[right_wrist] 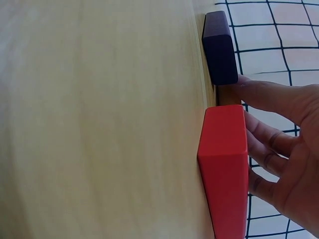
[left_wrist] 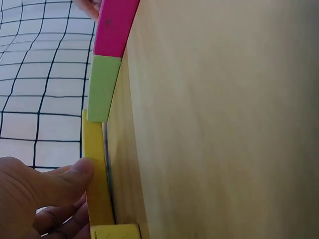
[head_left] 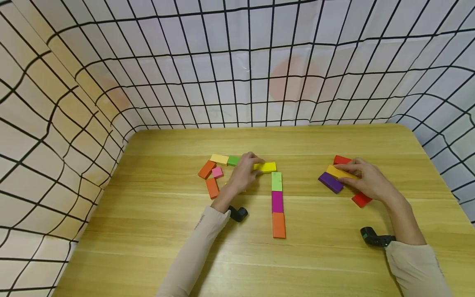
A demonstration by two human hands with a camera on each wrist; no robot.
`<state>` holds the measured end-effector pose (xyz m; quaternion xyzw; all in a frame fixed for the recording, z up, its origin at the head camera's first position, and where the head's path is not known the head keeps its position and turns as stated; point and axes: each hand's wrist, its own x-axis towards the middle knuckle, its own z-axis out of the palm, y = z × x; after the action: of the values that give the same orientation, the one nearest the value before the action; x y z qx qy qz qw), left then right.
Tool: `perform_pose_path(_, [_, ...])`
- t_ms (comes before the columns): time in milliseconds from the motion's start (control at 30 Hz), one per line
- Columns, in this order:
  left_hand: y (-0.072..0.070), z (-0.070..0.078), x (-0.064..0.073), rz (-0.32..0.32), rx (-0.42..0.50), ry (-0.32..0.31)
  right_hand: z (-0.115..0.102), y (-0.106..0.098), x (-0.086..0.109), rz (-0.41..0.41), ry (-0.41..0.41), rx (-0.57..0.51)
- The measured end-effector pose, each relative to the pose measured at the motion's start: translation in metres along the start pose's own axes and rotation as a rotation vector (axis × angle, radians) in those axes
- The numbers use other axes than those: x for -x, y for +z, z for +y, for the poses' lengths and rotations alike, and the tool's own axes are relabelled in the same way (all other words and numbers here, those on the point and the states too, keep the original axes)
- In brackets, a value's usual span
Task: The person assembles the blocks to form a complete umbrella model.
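My left hand pinches a yellow block between thumb and fingers, flat on the table. Its right end lies at the top of a column made of a light green block, a magenta block and an orange block. On the right, the thumb and fingers of my right hand grip a yellow-orange block. A purple block lies just left of it; one red block is behind, and another red block is in front, partly under the hand in the head view.
Left of my left hand, a green block, a pale yellow block, a pink block and two orange blocks form a curve. Black grid netting encloses the wooden table at the back and sides.
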<state>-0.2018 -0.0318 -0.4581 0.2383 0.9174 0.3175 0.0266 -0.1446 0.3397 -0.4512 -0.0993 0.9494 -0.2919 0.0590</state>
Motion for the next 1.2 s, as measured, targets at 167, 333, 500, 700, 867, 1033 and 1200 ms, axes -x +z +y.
perform_pose_path(167, [-0.002, -0.002, 0.000, -0.010, -0.018, 0.004, -0.001, 0.000, 0.000, -0.006, 0.000, -0.004])
perform_pose_path(333, [-0.004, -0.004, 0.000, -0.014, -0.039, 0.019, -0.001, 0.001, -0.002, 0.014, -0.041, 0.018])
perform_pose_path(500, [-0.005, -0.006, 0.000, -0.035, -0.048, 0.022, -0.010, 0.005, -0.008, 0.086, -0.140, 0.061])
perform_pose_path(700, [-0.005, -0.006, -0.003, -0.055, -0.047, 0.033, -0.041, 0.011, -0.025, 0.100, -0.206, 0.036])
perform_pose_path(867, [-0.005, -0.006, -0.006, -0.067, -0.035, 0.027, -0.062, 0.021, -0.043, 0.006, -0.233, -0.020])
perform_pose_path(1033, [-0.005, -0.008, -0.007, -0.068, -0.030, 0.032, -0.070, 0.034, -0.058, -0.055, -0.198, -0.043])
perform_pose_path(1200, [-0.005, -0.009, -0.006, -0.066, -0.024, 0.037, -0.075, 0.045, -0.069, -0.112, -0.175, -0.059])
